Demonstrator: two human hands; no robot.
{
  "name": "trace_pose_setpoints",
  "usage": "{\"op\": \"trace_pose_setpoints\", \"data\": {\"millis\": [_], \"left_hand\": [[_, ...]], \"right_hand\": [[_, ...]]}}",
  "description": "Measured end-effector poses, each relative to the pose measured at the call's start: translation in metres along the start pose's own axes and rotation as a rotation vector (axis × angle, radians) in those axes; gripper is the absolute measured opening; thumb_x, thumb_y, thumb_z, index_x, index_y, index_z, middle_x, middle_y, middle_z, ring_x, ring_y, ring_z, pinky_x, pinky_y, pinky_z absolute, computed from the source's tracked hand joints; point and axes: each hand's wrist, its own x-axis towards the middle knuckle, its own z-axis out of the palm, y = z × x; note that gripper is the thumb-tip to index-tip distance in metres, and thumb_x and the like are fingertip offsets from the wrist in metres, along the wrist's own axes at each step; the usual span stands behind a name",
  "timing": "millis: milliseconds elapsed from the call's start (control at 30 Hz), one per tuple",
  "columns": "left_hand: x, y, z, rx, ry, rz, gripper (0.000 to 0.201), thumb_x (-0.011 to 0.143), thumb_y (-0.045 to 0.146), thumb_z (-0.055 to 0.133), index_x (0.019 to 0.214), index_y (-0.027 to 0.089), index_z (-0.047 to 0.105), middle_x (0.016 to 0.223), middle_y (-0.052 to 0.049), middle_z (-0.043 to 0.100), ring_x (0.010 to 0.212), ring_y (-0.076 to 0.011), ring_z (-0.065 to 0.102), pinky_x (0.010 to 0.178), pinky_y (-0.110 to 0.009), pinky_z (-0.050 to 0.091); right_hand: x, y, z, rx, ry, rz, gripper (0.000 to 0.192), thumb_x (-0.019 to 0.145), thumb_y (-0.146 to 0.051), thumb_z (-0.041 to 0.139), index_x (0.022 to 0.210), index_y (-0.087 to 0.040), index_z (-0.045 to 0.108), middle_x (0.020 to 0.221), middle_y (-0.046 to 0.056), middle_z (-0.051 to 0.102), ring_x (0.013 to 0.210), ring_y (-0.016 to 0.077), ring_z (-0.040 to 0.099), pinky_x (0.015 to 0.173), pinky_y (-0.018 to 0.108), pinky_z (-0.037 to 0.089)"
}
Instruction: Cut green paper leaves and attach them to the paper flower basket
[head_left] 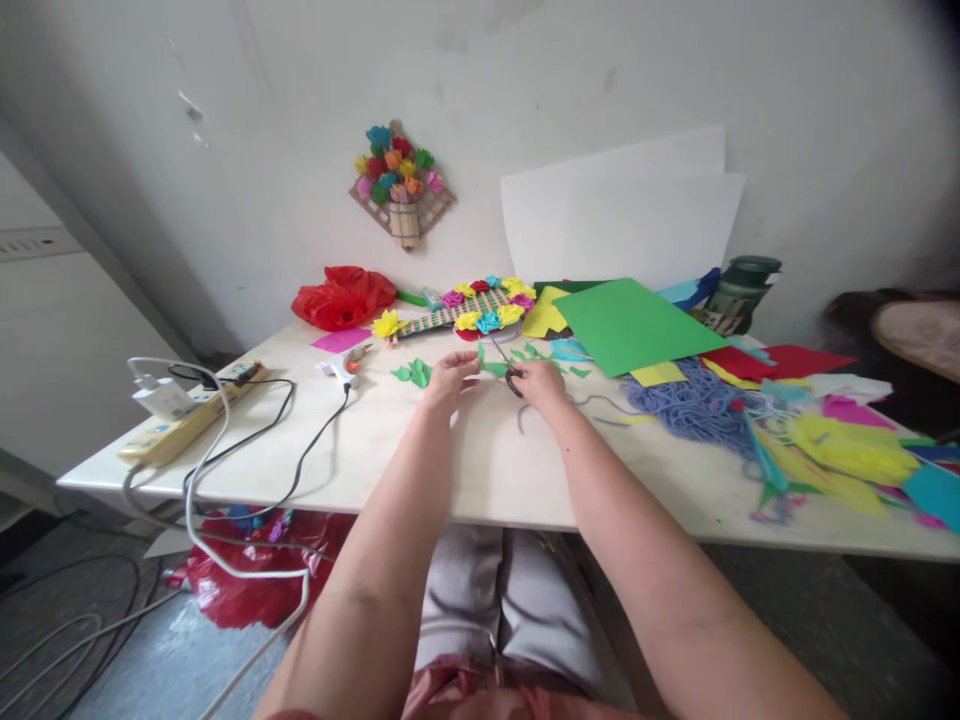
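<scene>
Seen from the head camera, the right hand (541, 383) is gripping a pair of scissors (507, 367), blades pointing far and left, while the left hand (448, 380) is pinching a small green paper scrap (491, 366) at the middle of the worktop (480, 470). The blades are meeting the scrap right between the two hands.

To cut cleanly, it looks best to be turning the paper rather than the scissors, keeping the left fingertips clear of the blades and the scrap taut; it is small and will likely flop.

Other green cut pieces (415, 373) are lying just left of the left hand, with more just beyond the scissors. Further off, a woven piece with paper flowers (472, 306) is sitting close behind the cutting spot and could be catching the blade tips. A large green sheet (634, 323) and a heap of blue yarn (694, 400) are crowding the right side. A glue gun (343, 365), its black cord (300, 465) and a power strip (187, 415) are lying to the left, well apart.
</scene>
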Motion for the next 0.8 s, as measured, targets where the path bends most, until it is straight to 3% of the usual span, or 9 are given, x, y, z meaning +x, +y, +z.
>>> {"op": "trace_pose_setpoints", "data": {"millis": [100, 200, 367, 667, 800], "left_hand": [[0.001, -0.002, 0.001, 0.002, -0.022, -0.013, 0.032, 0.054, 0.023, 0.08, 0.081, 0.013, 0.064, 0.072, -0.001, 0.062, 0.061, -0.0087, 0.057, 0.058, -0.023, 0.046], [0.003, -0.006, 0.003, -0.006, -0.056, -0.031, 0.03, 0.057, 0.02, 0.078, 0.082, 0.012, 0.064, 0.07, 0.0, 0.061, 0.056, -0.0074, 0.055, 0.057, -0.023, 0.046], [0.004, -0.01, 0.004, -0.056, -0.11, -0.029, 0.026, 0.059, 0.015, 0.077, 0.081, 0.01, 0.064, 0.065, 0.001, 0.06, 0.051, -0.006, 0.053, 0.058, -0.023, 0.048], [0.002, -0.01, 0.004, -0.037, -0.153, -0.084, 0.027, 0.057, 0.013, 0.078, 0.081, 0.009, 0.066, 0.067, -0.001, 0.063, 0.054, -0.0069, 0.057, 0.059, -0.022, 0.048], [0.002, -0.01, 0.004, -0.009, -0.188, -0.099, 0.027, 0.057, 0.012, 0.078, 0.081, 0.009, 0.066, 0.067, -0.001, 0.063, 0.052, -0.0072, 0.057, 0.055, -0.021, 0.046]], "right_hand": [[-0.004, -0.003, -0.004, -0.247, -0.021, 0.01, 0.025, 0.078, -0.038, 0.059, 0.092, -0.022, 0.073, 0.094, 0.01, 0.07, 0.094, 0.0249, 0.062, 0.079, 0.033, 0.047], [-0.005, -0.005, -0.006, -0.35, -0.047, 0.046, 0.026, 0.08, -0.03, 0.055, 0.097, -0.02, 0.071, 0.098, 0.012, 0.069, 0.096, 0.0255, 0.062, 0.079, 0.033, 0.047], [-0.004, -0.008, -0.008, -0.396, -0.053, 0.089, 0.028, 0.078, -0.029, 0.057, 0.099, -0.015, 0.07, 0.099, 0.016, 0.068, 0.095, 0.0283, 0.062, 0.077, 0.034, 0.047], [-0.008, -0.009, -0.009, -0.455, -0.046, 0.051, 0.029, 0.084, -0.023, 0.048, 0.1, -0.018, 0.071, 0.11, 0.015, 0.064, 0.1, 0.0261, 0.059, 0.08, 0.035, 0.046], [-0.01, -0.009, -0.012, -0.45, -0.041, 0.067, 0.026, 0.083, -0.023, 0.05, 0.095, -0.017, 0.072, 0.103, 0.016, 0.066, 0.11, 0.0292, 0.053, 0.082, 0.036, 0.045]]}}
